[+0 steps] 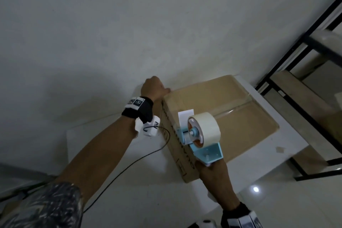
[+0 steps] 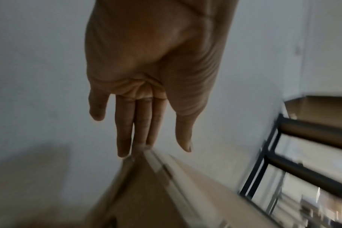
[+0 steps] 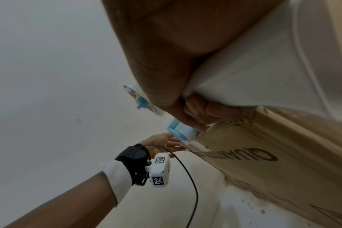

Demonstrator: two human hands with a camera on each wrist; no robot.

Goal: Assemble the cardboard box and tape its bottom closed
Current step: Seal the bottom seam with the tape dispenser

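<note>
A brown cardboard box [image 1: 231, 116] lies on the white table [image 1: 111, 144] with its flaps folded shut and a strip of clear tape along the middle seam. My left hand [image 1: 154, 88] rests with straight fingers [image 2: 125, 138] on the box's far left corner [image 2: 146, 192]. My right hand [image 1: 212, 170] grips the handle of a light blue tape dispenser [image 1: 203, 135] carrying a pale roll. The dispenser sits at the near left edge of the box top. In the right wrist view, my right hand's curled fingers [image 3: 193, 111] wrap the dispenser [image 3: 178, 129] above the printed box side [image 3: 283, 162].
A black metal shelf rack [image 1: 296, 52] with wooden boards stands to the right of the table. A black cable [image 1: 138, 159] trails from my left wrist across the table. A plain wall rises behind the box. The table's edge runs close to the box on the right.
</note>
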